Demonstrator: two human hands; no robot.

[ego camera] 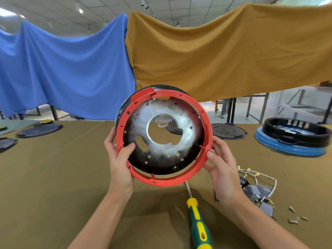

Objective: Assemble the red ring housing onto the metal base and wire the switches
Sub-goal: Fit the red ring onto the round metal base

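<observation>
I hold the red ring housing up above the table, tilted toward me, with the round metal base seated inside it. The base is dark with a whitish worn zone around a large centre hole. My left hand grips the ring's left rim, thumb on the inner face. My right hand grips the right rim. The grey switches with white wires and yellow terminals lie on the table to the right, beside my right wrist.
A green and yellow screwdriver lies on the olive cloth table below the ring. Small metal clips lie at right. A black ring on a blue housing stands far right. Dark round plates sit at left and behind.
</observation>
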